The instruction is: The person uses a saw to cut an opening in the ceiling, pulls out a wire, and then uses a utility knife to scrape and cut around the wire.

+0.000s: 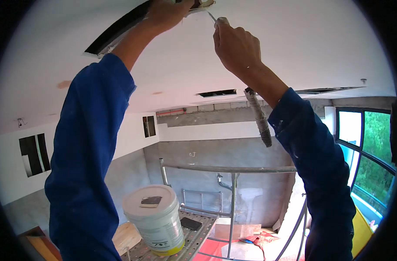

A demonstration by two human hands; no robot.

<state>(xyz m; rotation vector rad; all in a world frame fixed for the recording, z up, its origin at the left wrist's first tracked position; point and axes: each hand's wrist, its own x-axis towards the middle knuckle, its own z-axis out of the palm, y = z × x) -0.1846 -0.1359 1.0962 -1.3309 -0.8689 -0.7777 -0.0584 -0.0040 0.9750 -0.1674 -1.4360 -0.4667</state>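
Observation:
Overhead is a white ceiling (172, 61) with a long dark opening (120, 30) cut into it. My left hand (167, 16) reaches up to the edge of this opening, its fingers partly hidden and cut off by the top of the view. Beside those fingers, the board edge (203, 5) looks rough and broken. To the right, my right hand (238, 47) is closed around a tool with a thin metal blade (212, 17). The blade points up and left toward the ceiling near the rough edge; its handle is hidden in my fist.
Below, a lidded white bucket (154, 217) stands on a perforated metal platform (196, 237), beside a dark phone (191, 223). A flat grey piece (151, 201) lies on the lid. A scaffold rail (233, 169) crosses ahead. A wrapped grey tube (259, 119) hangs near my right forearm. Windows (372, 139) stand right.

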